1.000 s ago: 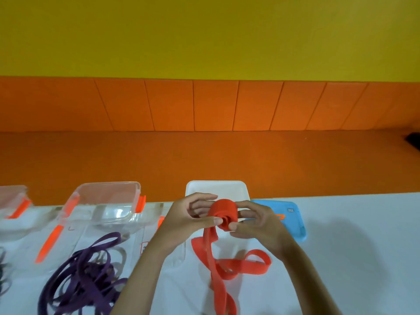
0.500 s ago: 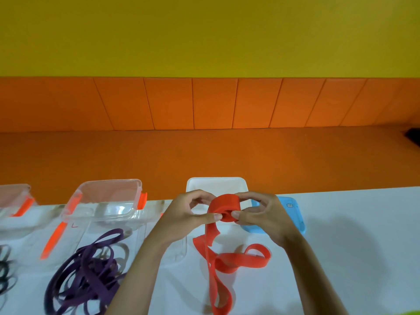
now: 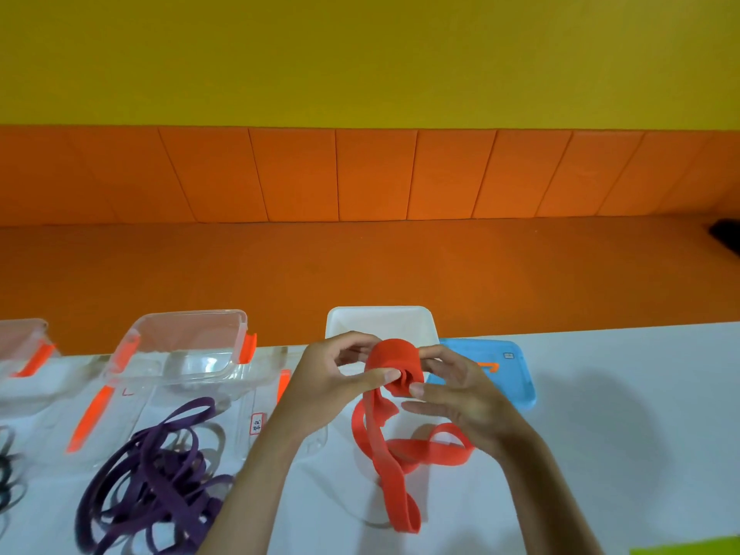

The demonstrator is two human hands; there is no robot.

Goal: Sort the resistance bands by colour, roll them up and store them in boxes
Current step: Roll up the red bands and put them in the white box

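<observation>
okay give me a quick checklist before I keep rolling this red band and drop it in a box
1. Roll held by both hands: ok. The left hand and right hand pinch the red band roll from each side.
2. Band fully rolled: not ok. A long tail loops down onto the table.
3. Tail free of tangles: cannot tell; it twists over itself.
4. Tail apart from the purple bands: ok.
5. Open box nearby: ok. The white box sits just behind the hands, lid off.
6. White box has room: cannot tell; the hands hide most of it.
</observation>
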